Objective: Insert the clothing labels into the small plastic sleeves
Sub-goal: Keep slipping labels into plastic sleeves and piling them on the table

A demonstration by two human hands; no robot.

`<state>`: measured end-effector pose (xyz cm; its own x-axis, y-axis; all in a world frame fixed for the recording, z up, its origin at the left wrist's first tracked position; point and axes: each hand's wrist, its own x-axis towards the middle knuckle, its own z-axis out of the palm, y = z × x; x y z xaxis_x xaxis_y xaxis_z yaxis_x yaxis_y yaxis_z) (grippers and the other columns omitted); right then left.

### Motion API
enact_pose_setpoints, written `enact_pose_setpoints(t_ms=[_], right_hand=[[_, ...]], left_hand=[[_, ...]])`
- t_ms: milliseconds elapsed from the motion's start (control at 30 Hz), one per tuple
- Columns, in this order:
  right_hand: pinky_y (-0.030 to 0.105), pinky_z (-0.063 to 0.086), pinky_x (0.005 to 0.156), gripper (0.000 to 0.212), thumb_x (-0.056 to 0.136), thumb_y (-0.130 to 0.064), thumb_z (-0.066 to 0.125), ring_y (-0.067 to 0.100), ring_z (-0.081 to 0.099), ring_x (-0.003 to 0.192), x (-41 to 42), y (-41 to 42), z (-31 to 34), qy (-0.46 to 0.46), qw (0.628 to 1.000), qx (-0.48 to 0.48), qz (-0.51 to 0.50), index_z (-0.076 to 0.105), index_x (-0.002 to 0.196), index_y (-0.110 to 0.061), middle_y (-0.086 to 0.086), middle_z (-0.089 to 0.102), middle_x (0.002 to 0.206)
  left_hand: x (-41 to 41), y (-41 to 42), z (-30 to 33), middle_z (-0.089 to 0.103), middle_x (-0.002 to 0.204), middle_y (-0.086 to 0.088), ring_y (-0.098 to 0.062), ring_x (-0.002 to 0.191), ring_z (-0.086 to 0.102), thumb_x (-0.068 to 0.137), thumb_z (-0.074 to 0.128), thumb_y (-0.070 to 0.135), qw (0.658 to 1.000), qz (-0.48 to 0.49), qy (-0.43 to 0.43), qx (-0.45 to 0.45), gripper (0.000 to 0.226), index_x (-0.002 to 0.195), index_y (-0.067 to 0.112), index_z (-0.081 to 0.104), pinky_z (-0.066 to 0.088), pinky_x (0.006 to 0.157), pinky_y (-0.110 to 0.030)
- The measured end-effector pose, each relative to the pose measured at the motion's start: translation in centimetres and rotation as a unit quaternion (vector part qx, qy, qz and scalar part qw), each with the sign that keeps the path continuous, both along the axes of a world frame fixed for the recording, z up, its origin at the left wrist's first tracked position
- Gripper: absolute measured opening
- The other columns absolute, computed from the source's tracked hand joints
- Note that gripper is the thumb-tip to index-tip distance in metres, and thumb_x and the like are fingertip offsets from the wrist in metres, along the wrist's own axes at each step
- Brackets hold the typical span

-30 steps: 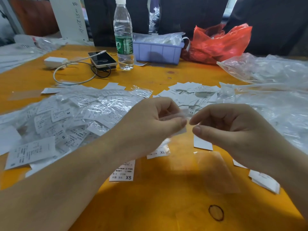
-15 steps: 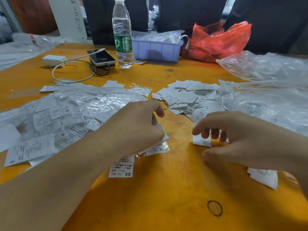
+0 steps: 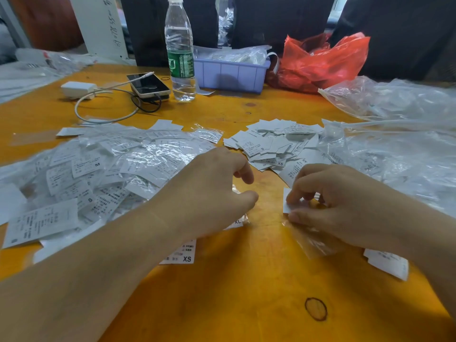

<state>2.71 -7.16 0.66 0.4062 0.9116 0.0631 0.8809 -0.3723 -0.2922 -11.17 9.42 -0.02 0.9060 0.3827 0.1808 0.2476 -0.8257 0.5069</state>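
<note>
Pinched a white label (image 3: 287, 204) between thumb and fingertips of the right grip (image 3: 345, 206), just nearer than the loose label pile (image 3: 274, 144). Had the same thumb also bearing on an empty clear sleeve (image 3: 311, 240), nearer again than the pile, flat on the orange surface (image 3: 246, 292). Couldn't tell the left grip (image 3: 212, 191): curled over a filled XL sleeve (image 3: 238, 221) near-left of the pile, pinching or only hovering, contact hidden by the palm. Judged the risks: sleeve mouth near invisible against the surface, so likely to stub the label corner on the film and buckle it; film light and slick, so likely to skate away unless pinned by the left; cling, so likely to lift two films at once. Also risked dragging the sleeved heap (image 3: 123, 169), left of the pile, with the left forearm and mixing finished with loose stock. Noted an XS label (image 3: 182, 255) part-covered under the left wrist, easy to sweep off.
</note>
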Motion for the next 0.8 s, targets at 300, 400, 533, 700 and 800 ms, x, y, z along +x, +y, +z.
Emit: enact_pose_setpoints(t_ms=[300, 400, 533, 700, 800], right_hand=[[0.018, 0.041, 0.063, 0.018, 0.084, -0.038, 0.055, 0.002, 0.054, 0.077, -0.1, 0.1, 0.2, -0.013, 0.997, 0.073, 0.011, 0.068, 0.079, -0.027, -0.015, 0.060, 0.077], [0.019, 0.045, 0.059, 0.017, 0.081, -0.037, 0.055, 0.004, 0.058, 0.073, -0.2, -0.1, 0.7, 0.014, 0.987, 0.161, -0.015, 0.068, 0.078, -0.027, -0.012, 0.065, 0.072], [0.031, 0.052, 0.057, 0.014, 0.086, -0.030, 0.060, 0.013, 0.061, 0.067, -0.3, 0.0, 0.8, 0.096, 0.967, 0.233, -0.043, 0.068, 0.074, -0.027, -0.012, 0.068, 0.072], [0.034, 0.052, 0.055, 0.017, 0.090, -0.026, 0.061, 0.013, 0.063, 0.067, -0.2, 0.0, 0.9, 0.082, 0.968, 0.233, -0.054, 0.066, 0.073, -0.025, -0.012, 0.069, 0.069], [0.015, 0.048, 0.050, 0.016, 0.090, -0.021, 0.062, 0.003, 0.064, 0.066, -0.1, 0.0, 1.0, 0.122, 0.961, 0.245, -0.050, 0.068, 0.074, -0.021, -0.016, 0.070, 0.074]], left_hand=[[0.0, -0.1, -0.1, 0.052, 0.086, 0.027, 0.018, 0.097, 0.043, 0.081, 0.067, 0.045, 0.999, -0.010, -0.015, -0.028, 0.011, 0.089, 0.039, 0.062, 0.037, 0.064, 0.000], [-0.1, -0.3, -0.2, 0.053, 0.091, 0.024, 0.016, 0.097, 0.045, 0.082, 0.067, 0.045, 0.998, -0.042, -0.023, -0.039, 0.013, 0.092, 0.038, 0.064, 0.036, 0.070, 0.002], [0.0, -1.4, -0.4, 0.048, 0.117, 0.021, 0.003, 0.117, 0.039, 0.086, 0.060, 0.055, 0.984, -0.171, 0.041, -0.002, 0.028, 0.111, 0.042, 0.063, 0.038, 0.095, -0.024], [-0.1, -2.6, -0.8, 0.018, 0.154, 0.020, 0.005, 0.138, -0.002, 0.086, 0.037, 0.074, 0.957, -0.247, 0.141, 0.058, 0.053, 0.136, 0.058, 0.031, 0.010, 0.114, -0.040], [-0.1, -2.4, -0.8, 0.013, 0.155, 0.023, 0.007, 0.138, -0.006, 0.088, 0.037, 0.072, 0.956, -0.237, 0.150, 0.085, 0.057, 0.141, 0.056, 0.026, 0.005, 0.116, -0.040]])
